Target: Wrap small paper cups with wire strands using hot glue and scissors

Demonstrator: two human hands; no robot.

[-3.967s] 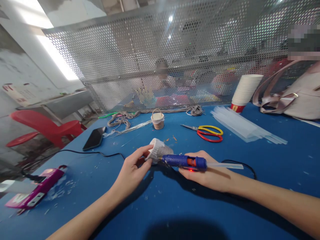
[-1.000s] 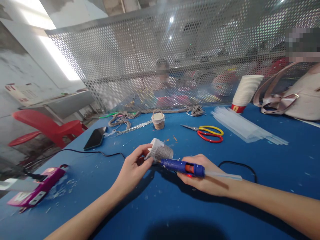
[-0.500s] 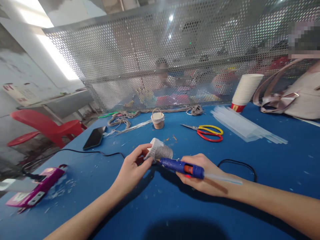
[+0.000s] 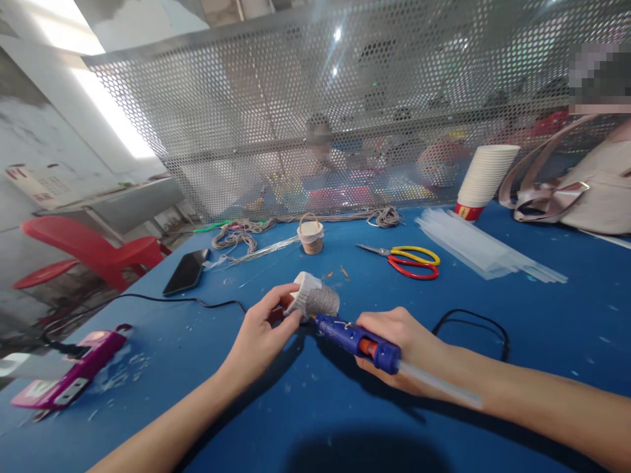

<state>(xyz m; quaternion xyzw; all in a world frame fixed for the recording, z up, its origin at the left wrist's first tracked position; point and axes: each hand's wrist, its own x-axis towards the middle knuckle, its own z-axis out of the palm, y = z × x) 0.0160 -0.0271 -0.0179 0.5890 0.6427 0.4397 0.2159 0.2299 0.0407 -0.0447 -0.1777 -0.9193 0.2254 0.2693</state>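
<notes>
Lying tilted on its side, a paper cup (image 4: 321, 299) is wrapped in grey cord, with a white band of lace or fabric round its rim. My left hand (image 4: 269, 328) is closed on the rim, fingers inside the mouth and thumb outside. My right hand (image 4: 394, 345) is wrapped round a blue hot glue gun (image 4: 348, 334), whose nozzle points at the cup's band near my left thumb. A clear glue stick (image 4: 438, 383) sticks out of the gun's back end. Behind the cup stands a small finished-looking basket (image 4: 311, 238) with a handle.
Scissors (image 4: 407, 259) with yellow and red handles lie beyond my right hand. Glue sticks (image 4: 483, 246), stacked paper cups (image 4: 488, 177) and a pink bag (image 4: 596, 177) are at right. Leftward are a phone (image 4: 186, 271), grey cord (image 4: 236, 236) and a purple power strip (image 4: 73, 371). A perforated screen (image 4: 276, 118) stands behind.
The glue gun's rear end has swung down and toward me, with my right hand shifting slightly right. Its nozzle stays by the cup's band. My left hand and the cup have barely moved.
</notes>
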